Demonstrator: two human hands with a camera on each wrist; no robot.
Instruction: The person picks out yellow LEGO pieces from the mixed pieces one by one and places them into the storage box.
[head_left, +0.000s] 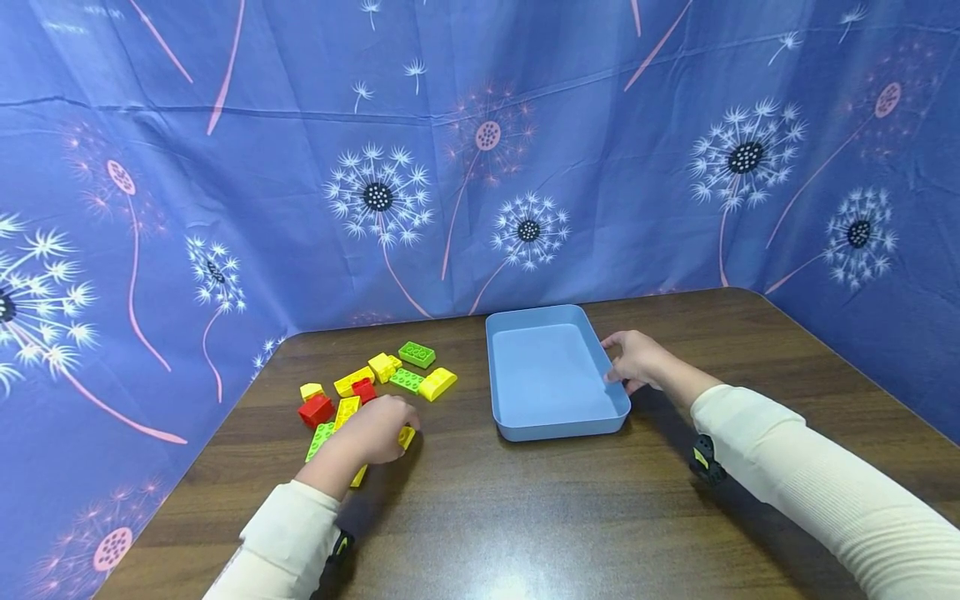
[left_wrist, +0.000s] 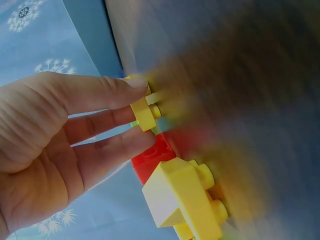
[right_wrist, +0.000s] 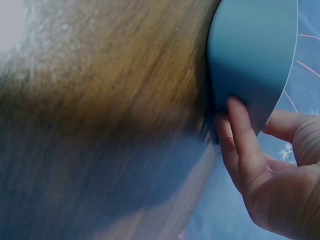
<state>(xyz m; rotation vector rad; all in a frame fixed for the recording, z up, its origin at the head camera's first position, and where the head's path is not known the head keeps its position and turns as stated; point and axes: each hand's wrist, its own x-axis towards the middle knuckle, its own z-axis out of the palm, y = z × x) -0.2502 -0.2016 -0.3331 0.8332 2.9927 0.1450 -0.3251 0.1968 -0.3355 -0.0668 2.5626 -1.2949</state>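
Observation:
Over the brick pile at the left of the table, my left hand [head_left: 381, 432] pinches a yellow toy brick [left_wrist: 145, 114] between thumb and fingers, its studs pointing at the tabletop side in the left wrist view. Close by are a red brick [left_wrist: 154, 159] and another yellow brick [left_wrist: 182, 197]. A shallow blue tray [head_left: 557, 432] stands mid-table with nothing in it. My right hand [head_left: 636, 362] grips the tray's right wall, fingers against the outside and thumb at the rim in the right wrist view.
Around the left hand lie several loose bricks: a green brick [head_left: 417, 354], a yellow curved brick [head_left: 437, 384], a red block [head_left: 317, 411]. The brown wooden table [head_left: 480, 517] ends at a blue dandelion-print curtain [head_left: 450, 167] behind and at the sides.

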